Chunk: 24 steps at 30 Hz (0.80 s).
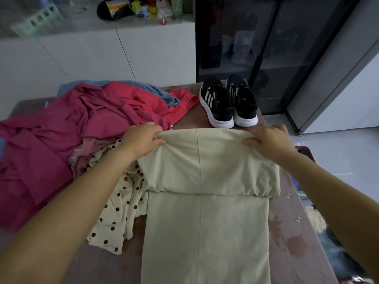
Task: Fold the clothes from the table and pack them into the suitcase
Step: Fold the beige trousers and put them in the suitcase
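A pale beige garment lies flat on the brown table, its far part doubled back over the near part. My left hand grips the fold's far left corner, thumb on top and fingers under the cloth. My right hand grips the far right corner the same way. To the left a heap holds a magenta garment, a red one, a blue knit and a cream polka-dot piece. A red edge of the suitcase shows beyond the table's right side.
A pair of black sneakers with white soles stands at the table's far edge, just beyond the beige fold. White cabinets with clutter on top stand behind, and a dark glass cabinet at the right.
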{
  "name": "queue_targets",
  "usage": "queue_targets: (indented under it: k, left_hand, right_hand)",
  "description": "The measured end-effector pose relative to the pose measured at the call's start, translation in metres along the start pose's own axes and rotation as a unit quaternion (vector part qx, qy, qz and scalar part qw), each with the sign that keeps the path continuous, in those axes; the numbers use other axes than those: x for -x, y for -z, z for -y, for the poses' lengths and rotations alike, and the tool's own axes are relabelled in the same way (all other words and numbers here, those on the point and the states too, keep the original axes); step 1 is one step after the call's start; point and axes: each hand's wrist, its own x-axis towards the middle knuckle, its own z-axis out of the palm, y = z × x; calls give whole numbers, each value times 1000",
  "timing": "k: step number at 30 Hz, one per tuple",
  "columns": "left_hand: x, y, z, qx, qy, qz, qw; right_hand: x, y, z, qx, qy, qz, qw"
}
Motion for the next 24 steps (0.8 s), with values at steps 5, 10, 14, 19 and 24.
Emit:
queue_targets:
  k: [5,10,14,19,24]
  left_hand:
    - [73,13,-18,-20,-82,-71,994]
    - [165,-11,-39,-21,-101,-10,995]
    - [216,-36,-40,-41,-158,-32,986]
    - [273,-70,-42,-56,-176,-18,983]
    - [290,-93,-46,-71,-143,46,986]
  right_hand:
    - [63,14,8,30,82,-134,987]
    - [152,7,20,47,171,-109,978]
    - [208,-7,33,31,212,-74,974]
    - [258,-30,49,-7,238,-39,970]
    - [278,-45,57,-25,234,21,972]
